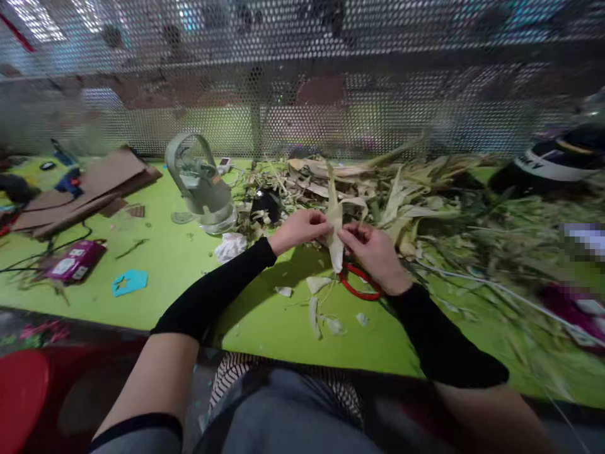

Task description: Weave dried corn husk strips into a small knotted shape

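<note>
My left hand (302, 230) and my right hand (373, 255) meet above a green table (265, 321), both pinching one pale dried husk leaf (335, 236) that stands upright between them. Fingers of both hands are closed on the leaf. Black sleeves cover both forearms. Red-handled scissors (359, 284) lie on the table just under my right hand. Small torn husk scraps (321, 309) are scattered below the hands.
A large heap of dried husks and stalks (401, 189) fills the table behind and to the right. A small grey fan (201, 183) stands at centre left, cardboard sheets (89, 189) and a pink packet (75, 260) farther left. Perforated metal mesh (302, 82) walls the back.
</note>
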`<state>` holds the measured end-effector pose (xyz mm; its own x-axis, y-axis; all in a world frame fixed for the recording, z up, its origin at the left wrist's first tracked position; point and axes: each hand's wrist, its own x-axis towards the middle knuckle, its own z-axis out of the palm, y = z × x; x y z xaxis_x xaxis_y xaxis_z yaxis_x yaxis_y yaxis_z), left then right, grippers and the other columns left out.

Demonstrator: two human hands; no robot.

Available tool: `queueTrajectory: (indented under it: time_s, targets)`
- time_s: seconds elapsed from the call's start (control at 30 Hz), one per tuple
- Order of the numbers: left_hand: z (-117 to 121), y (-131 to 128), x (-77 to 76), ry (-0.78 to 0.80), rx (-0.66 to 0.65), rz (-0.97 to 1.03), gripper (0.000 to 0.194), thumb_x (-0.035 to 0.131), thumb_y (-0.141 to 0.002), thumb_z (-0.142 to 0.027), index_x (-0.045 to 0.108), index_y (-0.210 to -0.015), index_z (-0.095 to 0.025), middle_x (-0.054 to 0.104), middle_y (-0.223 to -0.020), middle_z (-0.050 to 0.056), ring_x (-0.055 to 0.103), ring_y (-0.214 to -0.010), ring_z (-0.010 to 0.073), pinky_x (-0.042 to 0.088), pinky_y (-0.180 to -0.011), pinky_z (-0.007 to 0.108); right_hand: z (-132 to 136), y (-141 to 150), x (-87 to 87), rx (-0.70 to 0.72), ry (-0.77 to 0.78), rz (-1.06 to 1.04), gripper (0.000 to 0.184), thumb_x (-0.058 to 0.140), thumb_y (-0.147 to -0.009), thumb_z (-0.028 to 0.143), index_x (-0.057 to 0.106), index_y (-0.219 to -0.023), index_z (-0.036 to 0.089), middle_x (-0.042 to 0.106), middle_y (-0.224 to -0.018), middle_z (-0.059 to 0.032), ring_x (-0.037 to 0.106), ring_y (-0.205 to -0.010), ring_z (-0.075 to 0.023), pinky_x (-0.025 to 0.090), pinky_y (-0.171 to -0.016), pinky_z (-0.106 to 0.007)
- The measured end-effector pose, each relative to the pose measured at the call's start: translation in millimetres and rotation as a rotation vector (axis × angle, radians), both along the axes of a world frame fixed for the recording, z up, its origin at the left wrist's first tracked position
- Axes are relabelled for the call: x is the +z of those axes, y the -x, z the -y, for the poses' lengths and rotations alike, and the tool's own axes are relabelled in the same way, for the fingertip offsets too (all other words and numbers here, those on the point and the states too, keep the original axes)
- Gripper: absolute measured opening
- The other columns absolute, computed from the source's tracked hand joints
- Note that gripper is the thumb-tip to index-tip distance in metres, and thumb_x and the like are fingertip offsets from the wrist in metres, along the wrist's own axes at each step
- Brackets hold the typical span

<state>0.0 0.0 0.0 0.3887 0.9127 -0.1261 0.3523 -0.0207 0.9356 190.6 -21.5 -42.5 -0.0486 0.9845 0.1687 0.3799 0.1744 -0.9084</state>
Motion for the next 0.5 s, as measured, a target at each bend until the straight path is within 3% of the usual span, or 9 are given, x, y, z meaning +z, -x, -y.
queueTrajectory:
  time_s: [0.23, 0.33, 0.5]
  targets:
    - [-1.0, -1.9, -11.8, -0.111, -0.033, -0.049, 0.025, 0.065, -0.085, -0.025, 0.054, -0.065, -0.018, 0.052, -0.061, -0.006, 0.044, -0.059, 0.0076, 0.030, -0.059, 0.023, 3.6, 0.9, 1.5, -0.021, -0.009, 0.062, 0.044, 0.075, -0.077, 0.064, 0.066, -0.085, 0.022, 0.070, -0.073, -0.0033, 0.060, -0.056, -0.0173, 0.050, -0.057, -0.032]
    - [-1.6, -2.5, -15.9, -0.166, -0.040, -0.090, 0.023, 0.065, -0.085, -0.026, 0.054, -0.066, -0.018, 0.054, -0.064, -0.006, 0.047, -0.062, 0.0087, 0.032, -0.061, 0.023, 2.8, 1.5, 0.8, -0.035, -0.112, 0.202, 0.035, 0.070, -0.081, 0.056, 0.066, -0.082, 0.022, 0.073, -0.076, -0.0064, 0.065, -0.065, -0.0204, 0.052, -0.065, -0.034]
    - [-0.6, -3.8, -15.3, -0.260, -0.039, -0.191, 0.022, 0.063, -0.086, -0.024, 0.053, -0.068, -0.018, 0.057, -0.067, -0.005, 0.050, -0.065, 0.0105, 0.034, -0.064, 0.024, 4.1, 1.5, 0.7, -0.032, -0.177, 0.353, 0.021, 0.063, -0.085, 0.044, 0.063, -0.082, 0.023, 0.072, -0.072, -0.0063, 0.065, -0.065, -0.0213, 0.050, -0.065, -0.033]
